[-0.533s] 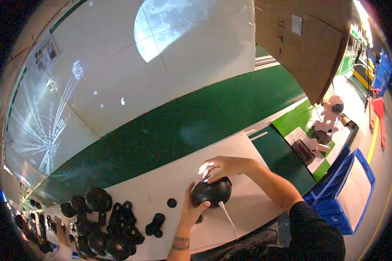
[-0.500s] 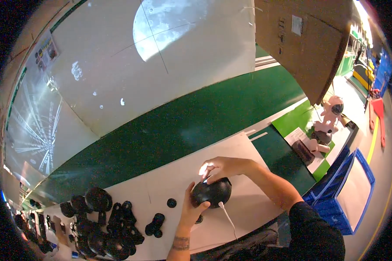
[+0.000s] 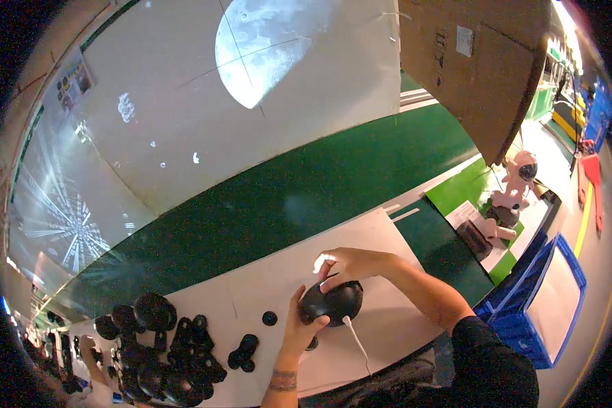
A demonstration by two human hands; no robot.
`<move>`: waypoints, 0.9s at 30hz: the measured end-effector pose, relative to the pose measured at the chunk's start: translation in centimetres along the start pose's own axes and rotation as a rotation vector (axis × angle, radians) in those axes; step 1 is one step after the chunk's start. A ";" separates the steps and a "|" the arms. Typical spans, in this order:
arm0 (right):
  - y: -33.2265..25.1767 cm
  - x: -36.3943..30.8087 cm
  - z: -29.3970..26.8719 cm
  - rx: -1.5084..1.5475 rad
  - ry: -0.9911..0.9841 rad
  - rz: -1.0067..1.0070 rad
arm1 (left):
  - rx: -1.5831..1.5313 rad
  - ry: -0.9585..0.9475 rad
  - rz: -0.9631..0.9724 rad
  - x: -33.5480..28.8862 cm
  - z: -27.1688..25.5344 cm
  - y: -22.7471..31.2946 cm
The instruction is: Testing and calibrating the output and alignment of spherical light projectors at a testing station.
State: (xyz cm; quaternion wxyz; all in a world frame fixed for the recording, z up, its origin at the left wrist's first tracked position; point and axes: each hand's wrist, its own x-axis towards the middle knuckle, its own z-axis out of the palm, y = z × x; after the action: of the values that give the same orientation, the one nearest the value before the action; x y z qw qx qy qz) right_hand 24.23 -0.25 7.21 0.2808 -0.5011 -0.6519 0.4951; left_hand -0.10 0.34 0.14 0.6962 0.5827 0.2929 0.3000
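A round black projector point(image 3: 340, 304) with a white cable point(image 3: 357, 343) plugged into its near side rests on the white board in front of me. My left hand point(image 3: 302, 326) wraps its left side, the thumb lying across the front. At its top, my right hand point(image 3: 343, 264) pinches with curled fingertips around the bright spot where light comes out. What exactly those fingertips grip is hidden. Beyond, a partly shadowed moon picture point(image 3: 258, 58) is cast on the upright white panel. A small black disc point(image 3: 269, 318) lies left of the projector, and another dark round piece point(image 3: 311, 344) shows beside my left wrist.
Several black balls and stands point(image 3: 160, 353) crowd the left side, near another person's arm point(image 3: 95, 360). A small black stand point(image 3: 243, 353) lies nearer. On the right are a blue crate point(image 3: 540, 306), a white astronaut figure point(image 3: 513, 183) and a hanging cardboard sheet point(image 3: 472, 61).
The moon picture has shifted slightly right and down, and its shadowed edge has changed shape. My right fingertips have moved a little on top of the projector. The other person's arm has moved.
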 end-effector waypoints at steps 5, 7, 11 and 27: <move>1.6 0.3 -0.2 0.193 -0.054 -0.104 | -0.062 0.001 -0.009 -0.1 0.6 0.6; 1.1 0.5 -0.1 0.078 -0.042 -0.064 | -0.060 0.002 -0.007 -0.1 0.4 0.3; 1.4 -0.4 0.2 0.065 0.042 -0.015 | -0.037 -0.011 0.001 0.1 0.6 0.4; 5.6 -6.0 1.5 0.480 0.526 -0.104 | 0.019 0.021 0.179 -0.1 -1.5 -0.6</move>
State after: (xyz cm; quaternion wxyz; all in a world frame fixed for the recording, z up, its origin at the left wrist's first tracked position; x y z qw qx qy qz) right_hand 27.09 -6.29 2.30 0.5734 -0.4972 -0.4473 0.4733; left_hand -1.27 1.15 -0.67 0.6581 0.6098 0.2498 0.3641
